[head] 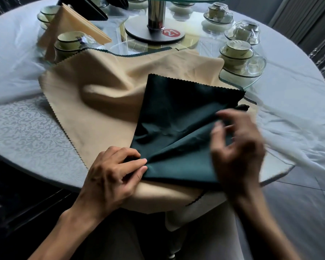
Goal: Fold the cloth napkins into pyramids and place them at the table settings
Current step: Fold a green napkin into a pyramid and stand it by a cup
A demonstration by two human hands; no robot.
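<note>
- The round table (26,132) carries everything; place settings of cups (236,51) ring its far edge.
- A tan napkin (101,94) lies spread at the near edge, draping over it toward us.
- A dark green napkin (180,113) rests on the tan one, near edge, right of centre, partly folded.
- A finished tan pyramid (73,25) stands at the far left edge.
- Our left hand (111,177) pinches the green napkin's near-left corner.
- Our right hand (236,147) is blurred above the fold, fingers curled; we cannot tell whether it grips cloth.
- We judge folding is midway; next, crease the flap squarely while the corner is pinned.
</note>
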